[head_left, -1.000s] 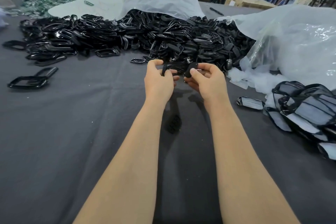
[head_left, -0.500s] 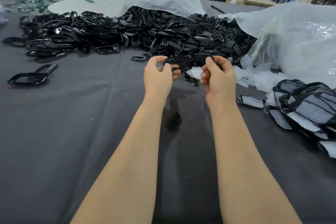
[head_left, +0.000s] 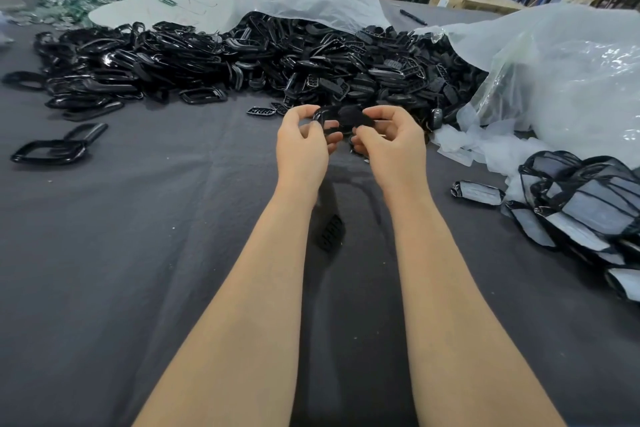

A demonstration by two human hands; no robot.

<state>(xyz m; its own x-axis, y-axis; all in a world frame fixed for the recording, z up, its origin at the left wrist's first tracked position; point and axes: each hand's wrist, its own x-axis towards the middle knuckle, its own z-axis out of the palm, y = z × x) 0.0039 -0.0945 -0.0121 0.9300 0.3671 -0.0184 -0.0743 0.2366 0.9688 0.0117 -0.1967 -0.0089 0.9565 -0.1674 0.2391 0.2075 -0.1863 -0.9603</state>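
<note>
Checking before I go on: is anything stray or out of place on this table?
One black slotted insert lies alone on the grey cloth, camera-side of the left hand, apart from the black pile. Possibly dropped.

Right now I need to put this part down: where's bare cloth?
Bare grey cloth: left of the left forearm, below the loose frames; right of the right forearm, short of the wrapped parts. Crowded: the black pile; a grille piece between the forearms.

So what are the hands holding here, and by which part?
A small glossy black plastic part, with the left hand pinching its left end and the right hand its right end.
</note>
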